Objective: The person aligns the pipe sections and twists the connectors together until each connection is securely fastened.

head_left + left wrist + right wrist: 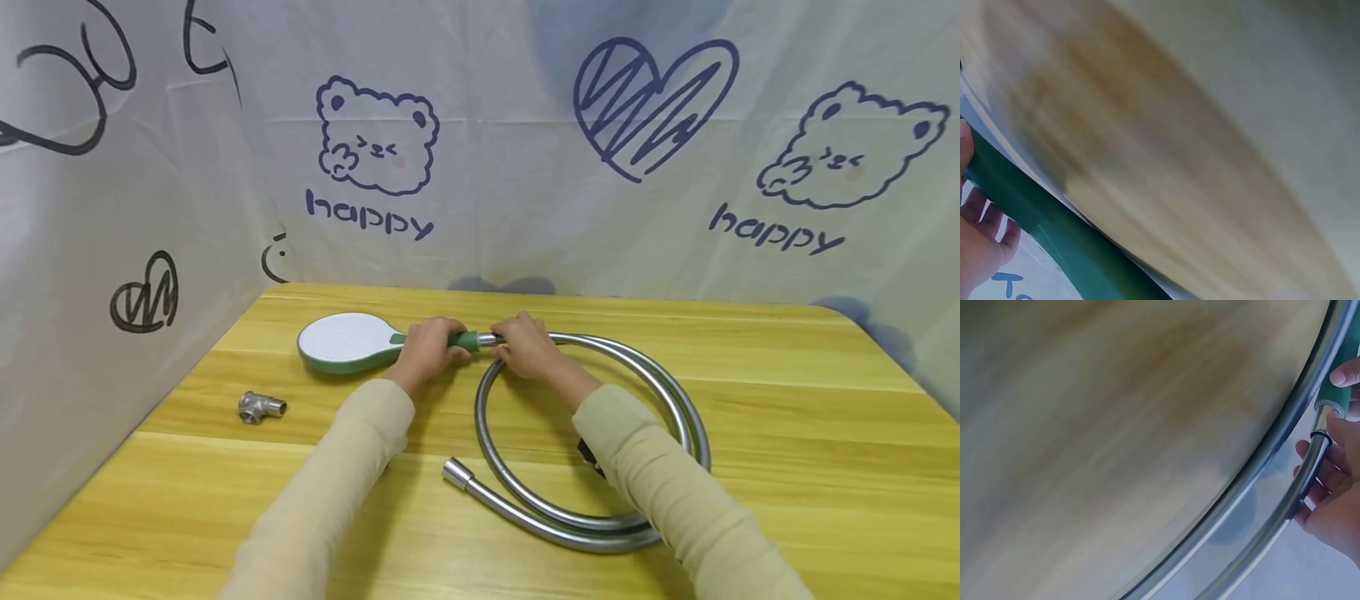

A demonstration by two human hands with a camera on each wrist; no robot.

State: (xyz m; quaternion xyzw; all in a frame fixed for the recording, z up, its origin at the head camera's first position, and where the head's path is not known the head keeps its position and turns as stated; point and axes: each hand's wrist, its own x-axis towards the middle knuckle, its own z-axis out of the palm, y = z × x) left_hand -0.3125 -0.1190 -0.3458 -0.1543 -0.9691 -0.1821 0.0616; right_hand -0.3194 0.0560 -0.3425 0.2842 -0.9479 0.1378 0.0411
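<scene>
Across a wooden table (810, 417), a silver hose (585, 543) coils right of centre. A green-and-white shower head (347, 337) lies left of centre, long axis left-to-right, handle end pointing right. Reaching up from the bottom edge, my left hand (429, 352) grips its handle, the head further left; my right hand (528, 346) pinches the hose's end against it. A small metal fitting (260, 407) sits at left.

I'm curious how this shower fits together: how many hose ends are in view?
2. The free end lies on the table; the other end, held by the right hand, meets the green handle. The right sleeve covers some hose, so others may be hidden.
</scene>
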